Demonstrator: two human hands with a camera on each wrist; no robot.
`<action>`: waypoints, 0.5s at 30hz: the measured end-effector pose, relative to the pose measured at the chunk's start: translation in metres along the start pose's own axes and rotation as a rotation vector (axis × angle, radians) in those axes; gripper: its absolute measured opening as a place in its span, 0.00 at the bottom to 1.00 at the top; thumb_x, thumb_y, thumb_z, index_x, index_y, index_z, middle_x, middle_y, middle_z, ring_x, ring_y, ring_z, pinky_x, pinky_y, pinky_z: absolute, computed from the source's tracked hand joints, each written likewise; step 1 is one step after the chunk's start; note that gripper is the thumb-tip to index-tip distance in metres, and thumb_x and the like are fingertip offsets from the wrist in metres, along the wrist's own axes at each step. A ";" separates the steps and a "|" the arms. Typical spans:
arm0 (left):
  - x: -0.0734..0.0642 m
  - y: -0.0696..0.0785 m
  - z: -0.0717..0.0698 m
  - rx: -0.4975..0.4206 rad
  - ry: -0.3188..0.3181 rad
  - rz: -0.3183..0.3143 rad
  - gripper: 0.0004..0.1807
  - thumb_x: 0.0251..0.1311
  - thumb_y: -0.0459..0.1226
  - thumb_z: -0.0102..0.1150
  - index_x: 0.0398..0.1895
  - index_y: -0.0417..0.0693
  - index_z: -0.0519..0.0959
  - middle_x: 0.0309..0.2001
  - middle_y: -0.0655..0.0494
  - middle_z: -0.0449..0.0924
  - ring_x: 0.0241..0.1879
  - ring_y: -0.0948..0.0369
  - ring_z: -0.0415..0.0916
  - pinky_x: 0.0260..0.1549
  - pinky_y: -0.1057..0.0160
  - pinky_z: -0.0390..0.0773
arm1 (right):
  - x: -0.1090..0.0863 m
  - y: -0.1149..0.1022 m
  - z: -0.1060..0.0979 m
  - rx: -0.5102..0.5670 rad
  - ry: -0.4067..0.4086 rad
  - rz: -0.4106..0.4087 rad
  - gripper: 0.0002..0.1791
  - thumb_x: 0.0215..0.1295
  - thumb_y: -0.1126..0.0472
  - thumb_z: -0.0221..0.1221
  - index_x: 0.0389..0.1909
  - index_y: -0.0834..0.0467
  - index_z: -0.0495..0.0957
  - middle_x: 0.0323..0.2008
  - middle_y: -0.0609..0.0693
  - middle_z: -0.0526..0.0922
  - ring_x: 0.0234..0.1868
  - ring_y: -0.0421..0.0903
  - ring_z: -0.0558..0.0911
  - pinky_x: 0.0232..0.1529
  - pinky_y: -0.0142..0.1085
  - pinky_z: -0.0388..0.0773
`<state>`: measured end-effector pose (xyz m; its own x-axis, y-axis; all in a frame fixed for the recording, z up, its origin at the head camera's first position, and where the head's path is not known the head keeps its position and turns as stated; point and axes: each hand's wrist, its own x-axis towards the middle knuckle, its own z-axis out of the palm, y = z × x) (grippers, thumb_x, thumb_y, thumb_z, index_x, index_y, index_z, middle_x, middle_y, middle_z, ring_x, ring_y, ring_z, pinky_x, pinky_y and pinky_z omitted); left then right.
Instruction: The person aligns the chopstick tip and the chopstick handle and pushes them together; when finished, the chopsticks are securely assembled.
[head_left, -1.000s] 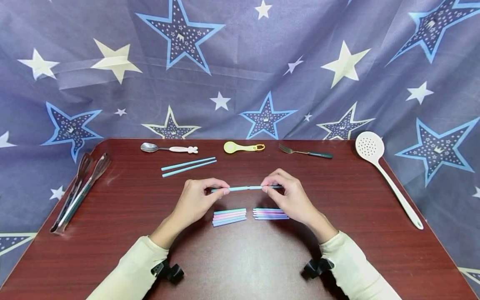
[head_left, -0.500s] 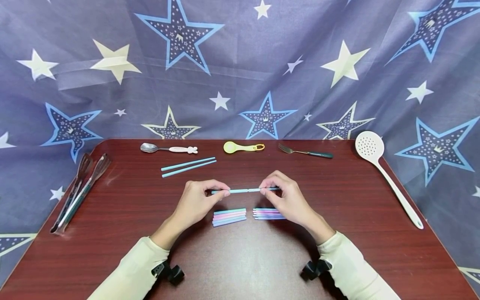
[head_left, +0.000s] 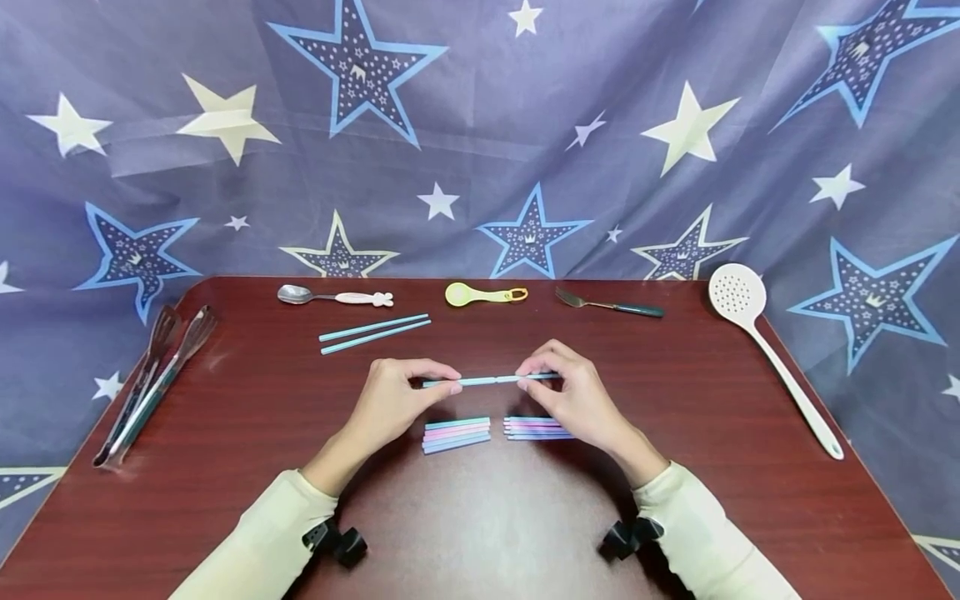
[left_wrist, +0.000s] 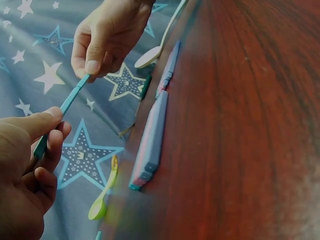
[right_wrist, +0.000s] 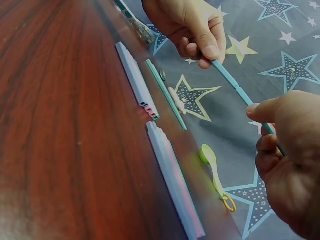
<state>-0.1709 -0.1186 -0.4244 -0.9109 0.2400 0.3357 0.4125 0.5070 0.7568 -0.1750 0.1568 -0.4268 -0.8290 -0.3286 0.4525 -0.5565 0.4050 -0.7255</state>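
Turquoise stick (head_left: 477, 381), held centrally above the table (head_left: 495, 517)
Its left part is pinched by the left hand (head_left: 386, 402), its right by the right hand (head_left: 581, 393); probably light, stiff, best gripped near the joint (right_wrist: 237, 87).

The desk (head_left: 487, 517) looks like wood, smooth and glossy enough to throw back a pale glare well in front of the yellow spoon (head_left: 486, 296), itself smooth, plastic-looking stuff. Between that glare and the yellow spoon, the joined blue stick (head_left: 477, 381) and the stacked pastel sticks (head_left: 456, 433) look like smooth plastic. Left of the yellow spoon, the teaspoon (head_left: 356, 297) pairs a shiny metal bowl with a plastic-looking handle; farther left, the tongs (head_left: 163, 379) gleam like metal. To its right lie a metal-pronged fork (head_left: 609, 307) and, farther, a plastic-looking skimmer (head_left: 771, 354). Behind it hangs matt printed cloth (head_left: 480, 125) (visibly creased).
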 end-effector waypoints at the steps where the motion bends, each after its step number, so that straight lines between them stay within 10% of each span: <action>1: 0.000 -0.001 0.000 0.001 -0.007 -0.001 0.06 0.55 0.42 0.78 0.36 0.59 0.92 0.29 0.70 0.89 0.17 0.70 0.61 0.18 0.68 0.63 | 0.000 0.000 0.000 0.001 0.000 0.003 0.08 0.60 0.68 0.72 0.38 0.53 0.87 0.36 0.46 0.83 0.35 0.39 0.78 0.35 0.34 0.76; 15: -0.001 0.001 0.000 0.056 0.016 0.104 0.04 0.58 0.41 0.76 0.37 0.60 0.91 0.24 0.65 0.87 0.16 0.73 0.52 0.17 0.70 0.57 | 0.000 -0.003 0.003 -0.006 0.015 -0.017 0.07 0.62 0.68 0.71 0.38 0.54 0.86 0.37 0.46 0.83 0.38 0.40 0.79 0.38 0.29 0.75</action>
<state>-0.1695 -0.1184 -0.4245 -0.8628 0.2810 0.4203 0.5048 0.5251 0.6852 -0.1731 0.1532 -0.4258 -0.8203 -0.3223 0.4724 -0.5706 0.4048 -0.7145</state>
